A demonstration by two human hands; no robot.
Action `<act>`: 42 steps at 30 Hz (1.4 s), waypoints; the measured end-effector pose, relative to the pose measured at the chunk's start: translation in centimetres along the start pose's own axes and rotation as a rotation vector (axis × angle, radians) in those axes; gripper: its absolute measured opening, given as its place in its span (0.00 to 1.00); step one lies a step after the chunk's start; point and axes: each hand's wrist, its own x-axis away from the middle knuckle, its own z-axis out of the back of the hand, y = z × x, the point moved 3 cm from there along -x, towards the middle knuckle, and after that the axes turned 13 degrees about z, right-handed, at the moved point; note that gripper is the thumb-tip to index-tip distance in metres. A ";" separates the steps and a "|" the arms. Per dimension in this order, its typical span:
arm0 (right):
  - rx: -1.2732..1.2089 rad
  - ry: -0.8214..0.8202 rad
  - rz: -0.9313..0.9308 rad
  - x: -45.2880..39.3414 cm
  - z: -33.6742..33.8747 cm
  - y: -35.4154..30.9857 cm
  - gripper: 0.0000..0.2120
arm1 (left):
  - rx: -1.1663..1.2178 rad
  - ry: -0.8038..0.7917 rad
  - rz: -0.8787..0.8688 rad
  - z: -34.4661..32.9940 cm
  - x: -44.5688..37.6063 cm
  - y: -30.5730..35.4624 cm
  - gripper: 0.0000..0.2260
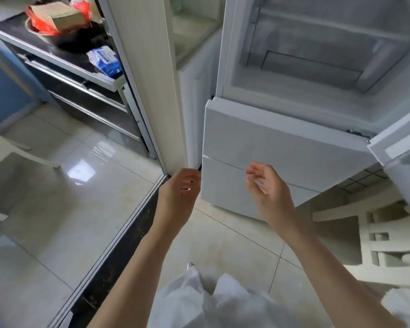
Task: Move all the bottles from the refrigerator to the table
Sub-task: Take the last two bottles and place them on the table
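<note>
Indoors | tiled floor point(69, 209) | refrigerator point(282, 143) open | hands empty

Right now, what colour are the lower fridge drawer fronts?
White, plain; the lower drawer fronts show best in the head view.

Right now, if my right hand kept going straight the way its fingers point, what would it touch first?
Probably the white lower refrigerator drawer front: the right hand, open and empty, points toward it near the seam between the two drawers. Depth is unclear.

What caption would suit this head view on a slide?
Both empty hands, left hand and right hand, reach toward the white refrigerator's closed lower drawers; no bottles visible.
</note>
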 end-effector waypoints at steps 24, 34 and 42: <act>0.145 0.544 0.268 -30.8 16.7 -3.2 0.20 | 0.155 -0.176 -0.442 -15.6 -24.6 30.5 0.12; 0.176 0.566 0.286 -45.2 22.0 -5.9 0.21 | 0.319 -0.040 -0.356 -20.5 -33.9 41.9 0.22; 0.156 0.488 0.150 -54.1 23.3 -5.2 0.34 | 0.369 0.092 -0.228 -23.3 -41.5 45.4 0.24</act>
